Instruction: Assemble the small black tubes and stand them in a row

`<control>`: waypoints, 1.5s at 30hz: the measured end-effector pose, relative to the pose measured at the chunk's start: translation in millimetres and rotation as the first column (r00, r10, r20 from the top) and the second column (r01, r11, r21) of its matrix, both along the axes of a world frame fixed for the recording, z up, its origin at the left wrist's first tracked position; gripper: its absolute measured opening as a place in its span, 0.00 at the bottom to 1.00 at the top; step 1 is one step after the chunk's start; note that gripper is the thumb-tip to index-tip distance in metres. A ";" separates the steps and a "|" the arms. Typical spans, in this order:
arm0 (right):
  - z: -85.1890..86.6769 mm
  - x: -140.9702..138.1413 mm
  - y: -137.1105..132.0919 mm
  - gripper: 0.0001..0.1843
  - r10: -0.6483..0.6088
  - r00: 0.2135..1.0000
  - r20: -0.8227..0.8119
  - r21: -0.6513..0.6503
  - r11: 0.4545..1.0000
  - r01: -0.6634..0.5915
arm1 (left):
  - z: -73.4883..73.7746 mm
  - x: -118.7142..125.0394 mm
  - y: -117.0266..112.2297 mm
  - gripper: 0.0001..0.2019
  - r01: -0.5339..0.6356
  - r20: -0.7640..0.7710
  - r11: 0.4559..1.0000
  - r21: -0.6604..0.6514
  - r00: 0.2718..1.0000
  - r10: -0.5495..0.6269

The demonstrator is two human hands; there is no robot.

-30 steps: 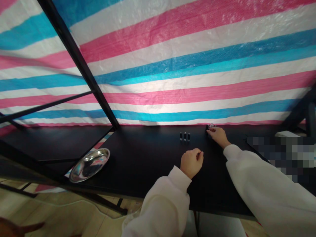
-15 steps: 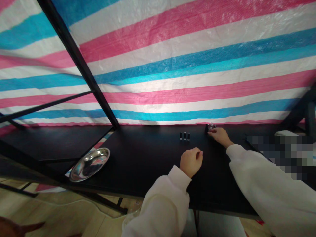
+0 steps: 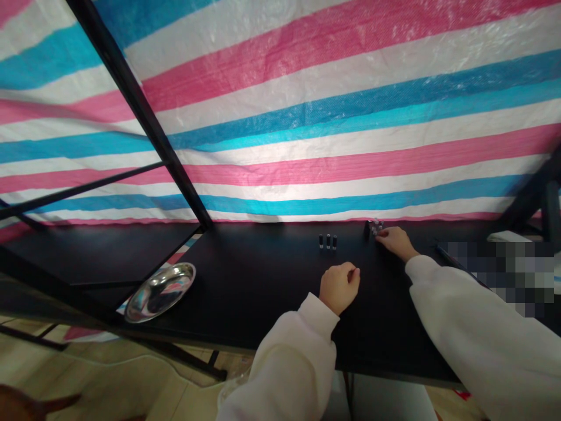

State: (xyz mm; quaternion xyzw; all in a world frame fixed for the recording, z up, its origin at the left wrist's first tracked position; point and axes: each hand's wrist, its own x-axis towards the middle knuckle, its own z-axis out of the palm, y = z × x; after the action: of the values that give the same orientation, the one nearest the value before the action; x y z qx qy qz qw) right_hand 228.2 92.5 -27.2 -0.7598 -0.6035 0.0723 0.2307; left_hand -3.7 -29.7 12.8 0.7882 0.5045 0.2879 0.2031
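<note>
Black table (image 3: 272,286) against striped tarp (image 3: 307,105)

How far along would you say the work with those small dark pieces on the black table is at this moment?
Three small dark pieces already stand upright in a row on the black table. The right hand is at a small cluster of parts by the striped tarp, fingers touching it. The left hand rests in a loose fist. The cluster remains unplaced; the metal dish looks unused.

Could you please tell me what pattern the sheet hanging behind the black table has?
The sheet has pink, blue and white stripes, seen in the head view.
</note>
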 end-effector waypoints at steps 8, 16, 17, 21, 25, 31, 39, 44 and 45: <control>-3.1 -4.2 -0.6 0.14 -0.011 0.999 0.036 -0.006 1.000 0.011 | -0.8 -0.1 -0.4 0.14 -0.015 -0.012 1.000 -0.001 1.000 0.015; 4.1 -6.5 -2.5 0.15 -0.042 0.999 -0.008 -0.059 0.997 0.042 | -0.7 -0.3 -0.1 0.13 -0.019 0.003 1.000 0.008 1.000 0.019; 5.3 -6.4 -3.6 0.15 -0.044 0.999 -0.007 -0.069 0.997 0.043 | -0.8 -0.4 0.0 0.13 -0.020 0.006 1.000 0.008 1.000 0.020; 13.0 -4.8 -12.1 0.16 -0.041 0.998 0.042 -0.094 0.995 0.045 | -0.5 -0.7 0.0 0.13 -0.032 0.010 0.999 0.006 0.999 0.032; 24.3 -12.2 -26.3 0.14 0.046 0.994 0.104 -0.154 0.988 -0.030 | 0.6 -0.8 -0.1 0.13 -0.076 -0.007 0.997 -0.015 0.997 0.076; 23.3 -60.4 -32.8 0.16 0.395 0.917 -0.051 0.046 0.919 -0.393 | -1.2 -1.2 3.0 0.16 -0.173 -0.122 0.985 -0.027 0.978 0.169; 9.6 -102.7 -9.3 0.12 0.509 0.853 -0.115 0.180 0.855 -0.486 | -3.4 -2.5 5.8 0.15 -0.210 -0.234 0.977 -0.023 0.952 0.199; 11.3 -104.9 -5.9 0.10 0.496 0.865 -0.074 0.141 0.864 -0.484 | -5.5 -2.5 6.8 0.14 -0.200 -0.202 0.979 -0.021 0.960 0.192; 12.1 -104.2 -6.6 0.09 0.483 0.872 -0.075 0.138 0.871 -0.471 | -6.5 -2.4 7.4 0.14 -0.195 -0.190 0.981 -0.019 0.964 0.188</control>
State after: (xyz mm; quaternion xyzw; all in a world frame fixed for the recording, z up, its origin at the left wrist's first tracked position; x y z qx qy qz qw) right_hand 124.0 85.9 -15.2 -0.5676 -0.7623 0.1326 0.2813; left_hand -6.0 -22.3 6.3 0.7554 0.6007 0.2209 0.1409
